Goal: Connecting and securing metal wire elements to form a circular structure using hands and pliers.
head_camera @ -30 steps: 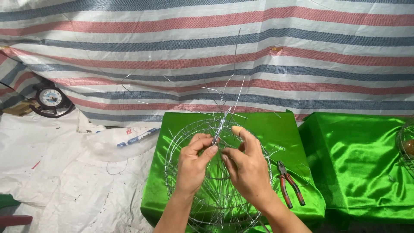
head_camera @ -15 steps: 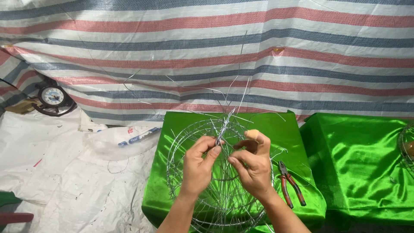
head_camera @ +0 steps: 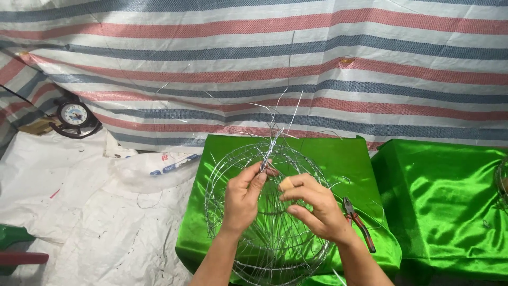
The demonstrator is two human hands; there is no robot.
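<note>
Where the twisted wires (head_camera: 271,148) rise from the wire frame (head_camera: 264,212), your left hand (head_camera: 244,197) pinches them between thumb and fingers; your right hand (head_camera: 312,207) curls closed just beside. Pliers (head_camera: 359,223) lie right of your right fingers on green cloth (head_camera: 328,159).

wire frame (head_camera: 264,233): bare shiny metal | cloth (head_camera: 338,159): glossy green satin

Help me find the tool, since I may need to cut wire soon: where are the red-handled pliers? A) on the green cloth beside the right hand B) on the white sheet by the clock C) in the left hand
A: the pliers lie on the green cloth, just outside the right hand.
</note>
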